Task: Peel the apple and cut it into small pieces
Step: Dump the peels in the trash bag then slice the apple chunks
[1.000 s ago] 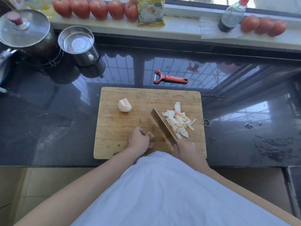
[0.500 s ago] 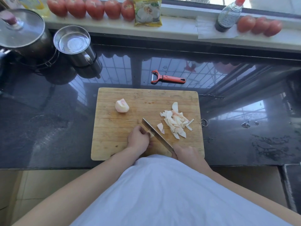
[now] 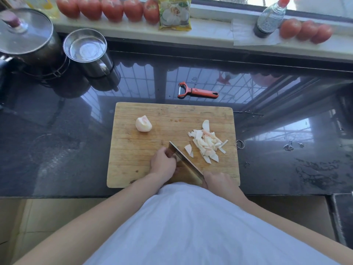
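A wooden cutting board (image 3: 133, 161) lies on the dark counter. A peeled apple chunk (image 3: 143, 123) sits at its upper left. Several small cut apple pieces (image 3: 207, 143) are heaped at the right, with one slice (image 3: 188, 149) lying just beside the blade. My right hand (image 3: 217, 181) grips the handle of a wide knife (image 3: 184, 165) at the board's front edge. The blade runs diagonally up to the left. My left hand (image 3: 162, 163) is curled over a small apple piece pressed against the blade's left side; that piece is mostly hidden.
A red peeler (image 3: 196, 91) lies on the counter behind the board. A steel mug (image 3: 87, 52) and a lidded pot (image 3: 24, 35) stand at the back left. Tomatoes (image 3: 112, 8), a packet (image 3: 174, 13) and a spray bottle (image 3: 269, 18) line the windowsill.
The knife has swung left from the heap of pieces to my left hand and come down beside it. One fresh slice now lies right of the blade.
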The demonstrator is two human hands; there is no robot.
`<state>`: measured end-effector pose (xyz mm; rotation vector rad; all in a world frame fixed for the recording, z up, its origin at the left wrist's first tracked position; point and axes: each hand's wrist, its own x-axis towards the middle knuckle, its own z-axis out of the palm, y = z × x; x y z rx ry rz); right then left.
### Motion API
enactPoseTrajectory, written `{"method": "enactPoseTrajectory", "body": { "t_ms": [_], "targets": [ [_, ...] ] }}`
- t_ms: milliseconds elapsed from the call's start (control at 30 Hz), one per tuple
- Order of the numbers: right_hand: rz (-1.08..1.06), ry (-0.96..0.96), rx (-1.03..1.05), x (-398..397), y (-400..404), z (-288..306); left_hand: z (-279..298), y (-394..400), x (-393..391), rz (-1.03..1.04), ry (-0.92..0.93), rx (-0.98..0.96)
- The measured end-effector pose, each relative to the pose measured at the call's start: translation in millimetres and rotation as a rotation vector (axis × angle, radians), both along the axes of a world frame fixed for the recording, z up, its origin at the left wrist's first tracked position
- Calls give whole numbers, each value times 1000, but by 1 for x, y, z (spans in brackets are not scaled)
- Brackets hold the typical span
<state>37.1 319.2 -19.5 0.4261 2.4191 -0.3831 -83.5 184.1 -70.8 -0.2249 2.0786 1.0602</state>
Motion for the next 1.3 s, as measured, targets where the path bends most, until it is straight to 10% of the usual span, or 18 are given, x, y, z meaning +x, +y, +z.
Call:
{"method": "enactPoseTrajectory", "body": {
  "t_ms": [1300],
  "targets": [
    [-64,-11,-56,3,-5,18,3,2,-2,-47,-6,-63]
  ]
}}
